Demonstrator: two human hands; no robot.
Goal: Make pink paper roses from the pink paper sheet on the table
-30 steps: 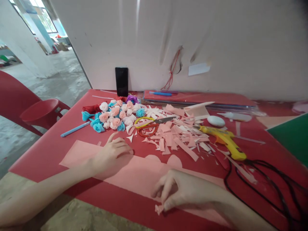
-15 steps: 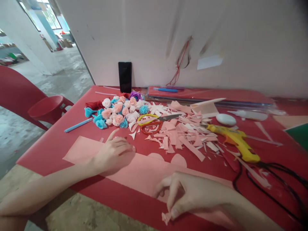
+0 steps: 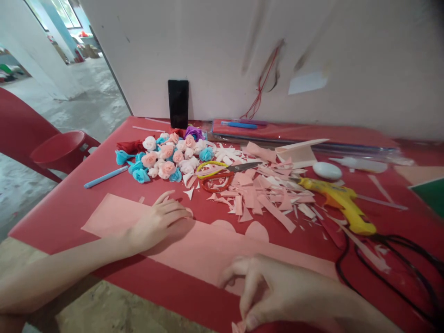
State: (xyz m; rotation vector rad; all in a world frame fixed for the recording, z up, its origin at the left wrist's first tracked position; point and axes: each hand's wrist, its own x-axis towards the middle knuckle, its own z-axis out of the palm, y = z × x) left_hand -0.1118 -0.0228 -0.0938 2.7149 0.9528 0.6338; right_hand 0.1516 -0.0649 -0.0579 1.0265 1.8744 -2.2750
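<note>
A long strip of pink crepe paper [image 3: 208, 245] lies across the front of the red table [image 3: 114, 273]. My left hand [image 3: 161, 224] rests palm down on it with the fingers stretched out, beside a cut pink paper petal [image 3: 189, 212] at the fingertips. Two more rounded petals, one of them this petal [image 3: 257, 231], stick out past the strip's far edge. Low in the view, my right hand [image 3: 267, 291] pinches a small crumpled pink paper piece [image 3: 237, 327] between thumb and finger. The bottom edge of the picture cuts that piece off.
Paper roses [image 3: 167, 151] are heaped at the back left near an upright phone [image 3: 178, 104]. Scissors [image 3: 222, 175] lie by the paper scraps [image 3: 253, 189]. A yellow glue gun [image 3: 343, 203] with a black cord [image 3: 402, 245] is on the right. A red chair [image 3: 57, 148] stands left.
My right hand, still pinching the crumpled paper, sits slightly lower in view. My left hand stays on the strip. The camera view has shifted a little.
</note>
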